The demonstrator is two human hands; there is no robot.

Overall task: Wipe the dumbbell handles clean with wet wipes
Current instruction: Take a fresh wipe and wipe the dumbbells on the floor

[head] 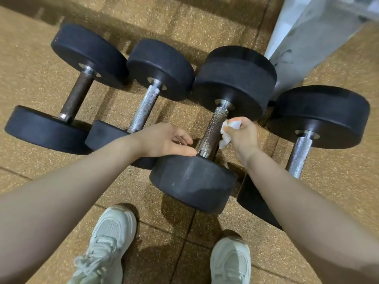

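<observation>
Several black dumbbells lie side by side on the floor. The third from the left has a speckled metal handle between its two round heads. My right hand pinches a crumpled white wet wipe against the right side of that handle. My left hand hovers with relaxed fingers just left of the handle's near end, its thumb tip by the near head. It holds nothing. Further left are a dumbbell with a dark rusty handle and one with a bright knurled handle. Another bright handle lies at the right.
The floor is brown speckled rubber tiles. My two white sneakers stand at the bottom, close to the near dumbbell heads. A grey metal frame or post rises at the upper right behind the dumbbells.
</observation>
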